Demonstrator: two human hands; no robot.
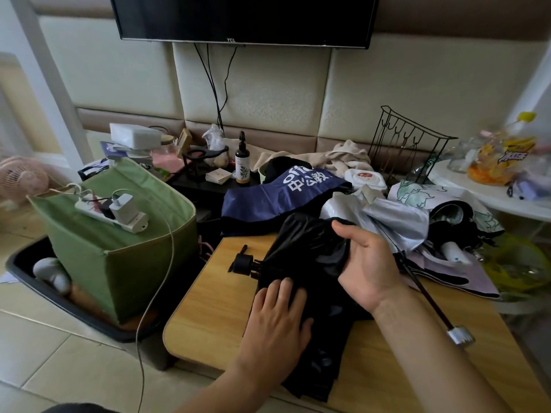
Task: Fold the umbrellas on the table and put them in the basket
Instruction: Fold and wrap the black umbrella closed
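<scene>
At the far left a pink fan (22,177) stands on the floor. Beside it, a green fabric box (119,242) sits in a black tray (89,314), and a white power strip (119,216) with a charger plugged in lies on top of the box, its cable trailing down to the floor. Behind the box a dark spray bottle (242,162) stands among small clutter below the wall-mounted TV (244,16).

On the wooden table (208,308) lies the black umbrella (310,251), its canopy crumpled and its black handle (243,263) pointing left. The left hand (275,317) presses flat on the near part of the canopy, fingers straight and together. The right hand (365,263) grips a fold of the black cloth higher up, thumb and fingers curled around it.

Past the black umbrella, a navy umbrella (280,195) with white lettering lies spread at the table's far edge. To the right a silver umbrella (387,216) lies open, its thin dark shaft (423,290) running toward the near right and ending in a metal cap (460,335). A black wire rack (408,141) stands behind, and a white side table (492,198) at the far right carries a snack bag (501,162).
</scene>
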